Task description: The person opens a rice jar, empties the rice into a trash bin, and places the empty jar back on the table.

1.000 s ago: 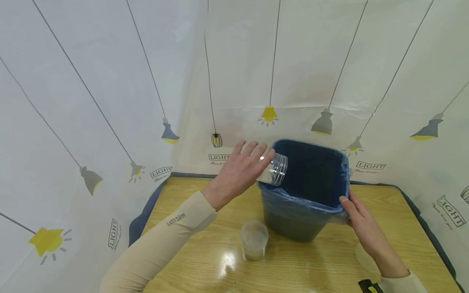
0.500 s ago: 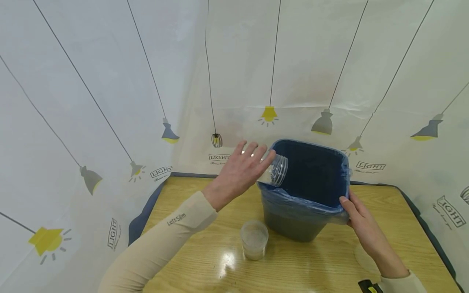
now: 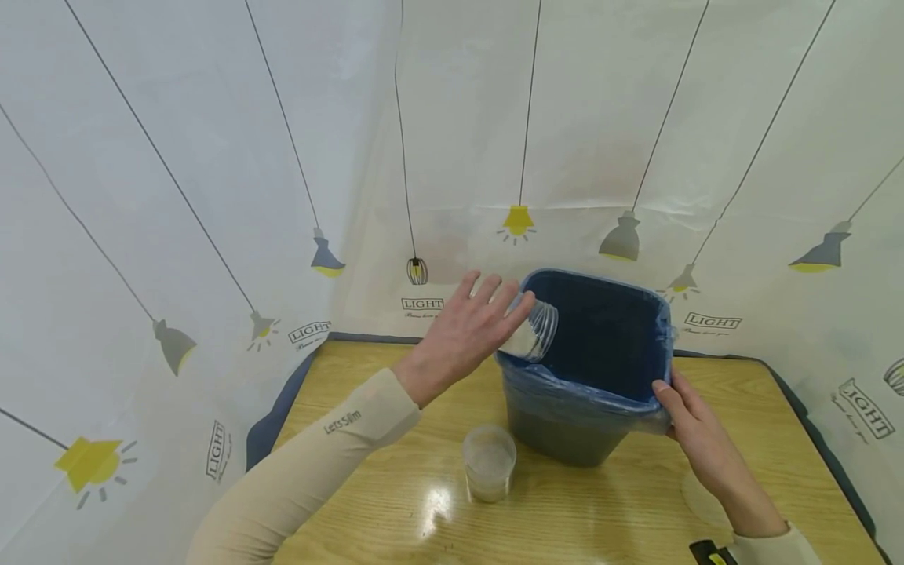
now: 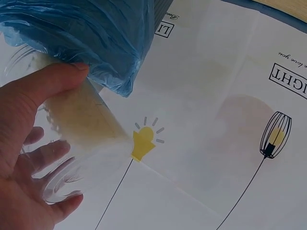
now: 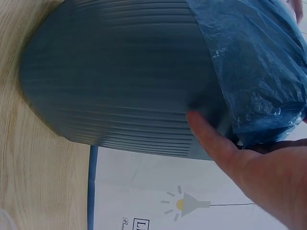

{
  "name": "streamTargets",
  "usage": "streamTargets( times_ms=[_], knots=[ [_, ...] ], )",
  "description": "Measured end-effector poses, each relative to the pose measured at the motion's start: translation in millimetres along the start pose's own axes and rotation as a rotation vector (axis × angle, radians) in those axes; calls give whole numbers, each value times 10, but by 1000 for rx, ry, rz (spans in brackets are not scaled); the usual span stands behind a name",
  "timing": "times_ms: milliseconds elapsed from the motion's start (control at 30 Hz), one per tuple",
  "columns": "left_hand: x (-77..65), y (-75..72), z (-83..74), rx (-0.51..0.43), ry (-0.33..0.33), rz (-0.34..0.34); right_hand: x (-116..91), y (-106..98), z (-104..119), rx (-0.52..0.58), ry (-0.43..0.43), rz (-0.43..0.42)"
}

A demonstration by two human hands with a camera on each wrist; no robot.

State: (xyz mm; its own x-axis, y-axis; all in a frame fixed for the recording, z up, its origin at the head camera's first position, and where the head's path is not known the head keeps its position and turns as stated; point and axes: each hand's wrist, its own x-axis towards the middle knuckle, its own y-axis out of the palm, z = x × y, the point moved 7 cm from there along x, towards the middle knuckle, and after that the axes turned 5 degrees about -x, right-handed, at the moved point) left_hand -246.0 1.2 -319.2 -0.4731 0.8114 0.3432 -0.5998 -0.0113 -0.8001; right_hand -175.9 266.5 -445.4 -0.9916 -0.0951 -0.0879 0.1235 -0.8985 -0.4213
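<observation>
Left hand (image 3: pixel 462 333) has a clear jar (image 3: pixel 533 339) gripped, tipped at the left rim of the bin (image 3: pixel 565 431) near the worktop's (image 3: pixel 353 479) far edge; right hand (image 3: pixel 706 443) grips the bin's right side. Lid's off, pale stuff remains inside, so I'd guess emptying's unfinished.

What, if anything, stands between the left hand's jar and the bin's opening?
Nothing visible. The clear jar, tilted in the left hand, has its mouth facing the opening of the bag-lined trash bin. The right hand grips the bin's right side, clear of that path.
</observation>
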Motion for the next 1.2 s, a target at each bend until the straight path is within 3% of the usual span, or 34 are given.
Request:
streamTargets(
  times_ms=[467, 633, 900, 1200],
  knots=[
    [-21, 25, 25, -48, -27, -18, 3, -12, 42, -23, -64, -1],
    [-32, 30, 32, -81, -27, -29, 5, -10, 25, -7, -50, 3],
    [-55, 74, 62, -135, -65, 7, 22, -10, 6, -19, -28, 3],
    [-99, 46, 98, -103, -45, -45, 9, -8, 19, -26, -43, -6]
  ],
)
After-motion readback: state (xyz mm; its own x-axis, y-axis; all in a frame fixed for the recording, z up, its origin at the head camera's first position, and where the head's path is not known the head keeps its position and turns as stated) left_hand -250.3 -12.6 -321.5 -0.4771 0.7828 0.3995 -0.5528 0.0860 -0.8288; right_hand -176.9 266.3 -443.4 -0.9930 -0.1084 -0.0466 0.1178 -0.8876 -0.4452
